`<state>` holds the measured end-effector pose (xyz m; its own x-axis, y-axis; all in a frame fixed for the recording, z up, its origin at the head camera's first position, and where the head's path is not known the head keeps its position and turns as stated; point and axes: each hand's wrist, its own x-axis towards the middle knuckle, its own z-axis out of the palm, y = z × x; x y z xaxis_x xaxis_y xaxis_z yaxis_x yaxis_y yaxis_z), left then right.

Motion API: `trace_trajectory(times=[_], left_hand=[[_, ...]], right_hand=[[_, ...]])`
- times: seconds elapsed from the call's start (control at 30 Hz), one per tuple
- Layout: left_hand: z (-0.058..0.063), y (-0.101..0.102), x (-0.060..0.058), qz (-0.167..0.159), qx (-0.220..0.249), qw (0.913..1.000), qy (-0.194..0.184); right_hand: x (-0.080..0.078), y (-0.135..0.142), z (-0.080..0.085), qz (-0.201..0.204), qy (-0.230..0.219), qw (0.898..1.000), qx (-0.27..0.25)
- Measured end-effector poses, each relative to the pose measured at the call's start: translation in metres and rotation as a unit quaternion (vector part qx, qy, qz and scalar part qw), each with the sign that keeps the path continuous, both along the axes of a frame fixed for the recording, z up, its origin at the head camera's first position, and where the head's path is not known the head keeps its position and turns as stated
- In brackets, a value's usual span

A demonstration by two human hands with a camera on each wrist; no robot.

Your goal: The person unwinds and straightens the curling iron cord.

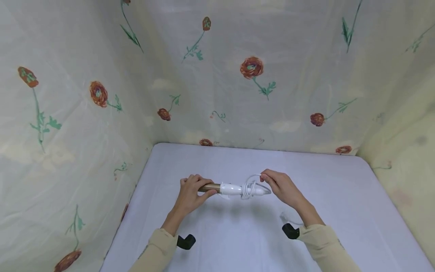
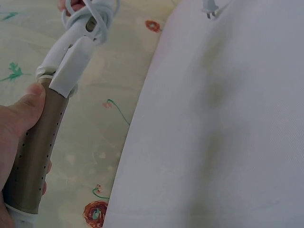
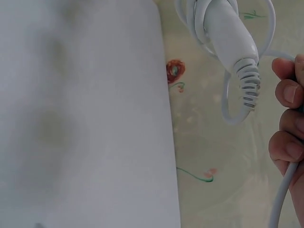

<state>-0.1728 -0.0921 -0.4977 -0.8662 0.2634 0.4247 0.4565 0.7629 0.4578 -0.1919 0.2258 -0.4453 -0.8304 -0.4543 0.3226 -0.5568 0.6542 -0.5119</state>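
My left hand [image 1: 191, 193] grips the brown barrel [image 2: 40, 137] of a curling iron [image 1: 231, 189], thumb along its near side. Rows of small holes run down the barrel, and a white lever [image 2: 72, 66] sits where it meets the handle. The iron is held level above the table, its white handle pointing right. Several loops of white cord [image 1: 249, 190] wrap round the handle. At the handle's end, the cord leaves a ribbed sleeve [image 3: 249, 85] and bends back. My right hand [image 1: 283, 187] holds the cord's free length, fingers curled round it in the right wrist view.
The cord's two-pin plug [image 2: 209, 6] hangs near my right wrist. Under the hands lies a white-covered table [image 1: 224, 234] with rounded far corners. Flower-printed curtains [image 1: 217, 83] stand close along its left, back and right edges. Black camera mounts [image 1: 186, 242] stick out from both wrists.
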Motion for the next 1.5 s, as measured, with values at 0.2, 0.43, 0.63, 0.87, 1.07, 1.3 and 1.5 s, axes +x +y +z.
trace_trajectory(times=[0.2, 0.43, 0.63, 0.87, 1.07, 1.3, 1.5], left_hand=[[-0.002, 0.002, 0.004, -0.004, 0.004, 1.0000, 0.000], [-0.002, 0.003, 0.005, -0.008, 0.010, 0.9998, 0.014], [-0.002, 0.004, 0.004, -0.007, 0.016, 0.9997, 0.015], [-0.002, 0.003, 0.003, -0.012, 0.017, 0.9998, 0.004], [0.001, 0.004, 0.001, -0.022, 0.025, 0.9994, 0.009], [0.003, 0.005, -0.001, -0.023, 0.028, 0.9993, 0.009], [0.002, 0.006, -0.001, -0.020, 0.034, 0.9992, 0.005]], right_hand=[[-0.003, 0.002, -0.010, 0.001, -0.007, 1.000, -0.009], [-0.008, 0.005, -0.018, -0.001, -0.045, 0.999, -0.018], [-0.012, 0.010, -0.027, 0.000, -0.066, 0.997, -0.042], [-0.014, 0.016, -0.041, -0.015, -0.095, 0.994, -0.049], [-0.014, 0.018, -0.048, -0.028, -0.157, 0.985, -0.059], [-0.012, 0.020, -0.056, -0.033, -0.154, 0.987, -0.044], [-0.006, 0.020, -0.059, -0.019, -0.182, 0.983, -0.034]])
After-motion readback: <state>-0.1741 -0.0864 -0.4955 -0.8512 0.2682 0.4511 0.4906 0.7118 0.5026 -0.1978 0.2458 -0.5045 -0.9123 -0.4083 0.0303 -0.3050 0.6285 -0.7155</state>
